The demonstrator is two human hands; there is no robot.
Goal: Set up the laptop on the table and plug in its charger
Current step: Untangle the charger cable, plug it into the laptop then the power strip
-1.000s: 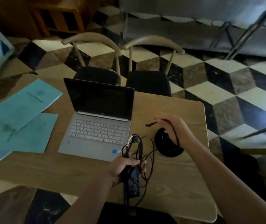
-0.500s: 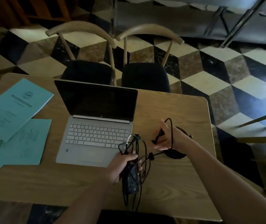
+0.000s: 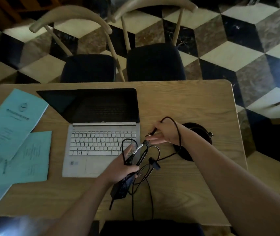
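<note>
Silver open laptop [image 3: 100, 143] on a grained wooden table [image 3: 195, 103], cube-patterned tiles [image 3: 238, 53] beyond.
Left hand [image 3: 120, 167] grips the tangled black charger cord [image 3: 144, 160]; right hand [image 3: 163, 133] pinches its plug end.

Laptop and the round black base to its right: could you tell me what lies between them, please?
In the head view, the right hand, pinching the charger's plug, lies between the laptop and the base.

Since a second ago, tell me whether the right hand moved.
Yes. The right hand, pinching the charger plug, moved left off the black disc toward the laptop.
</note>
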